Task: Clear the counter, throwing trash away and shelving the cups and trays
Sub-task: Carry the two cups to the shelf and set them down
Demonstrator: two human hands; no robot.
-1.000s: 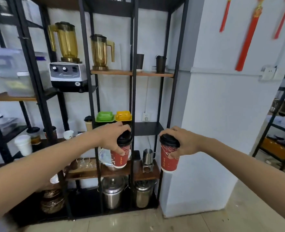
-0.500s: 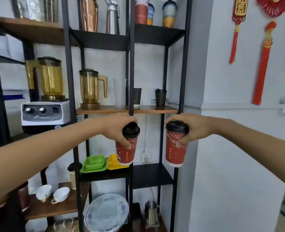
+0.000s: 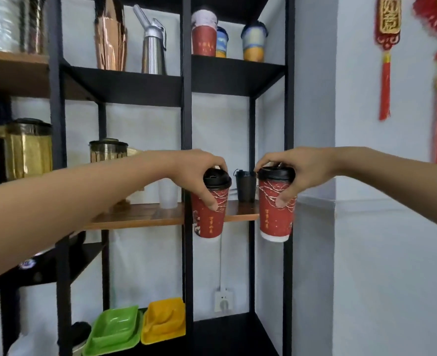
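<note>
My left hand (image 3: 199,173) grips a red paper cup with a black lid (image 3: 209,214) from above, in front of the black shelf post. My right hand (image 3: 294,173) holds a second red lidded cup (image 3: 273,222) the same way, just right of it. Both cups hang upright in the air in front of the wooden shelf (image 3: 145,214). On the high black shelf (image 3: 238,70) stand a red cup (image 3: 204,38) and two blue-and-yellow cups (image 3: 254,41). A green tray (image 3: 114,330) and a yellow tray (image 3: 164,319) lie on a low shelf.
A black metal rack (image 3: 186,119) fills the view. A small black cup (image 3: 245,186) and a clear tumbler (image 3: 168,194) stand on the wooden shelf. Amber blender jugs (image 3: 27,147), a copper shaker (image 3: 110,37) and a steel dispenser (image 3: 153,42) sit to the left. White wall on the right.
Both hands have lifted the two red cups upward, from the low shelves to the height of the wooden shelf. My view has tilted up and moved closer to the rack.
</note>
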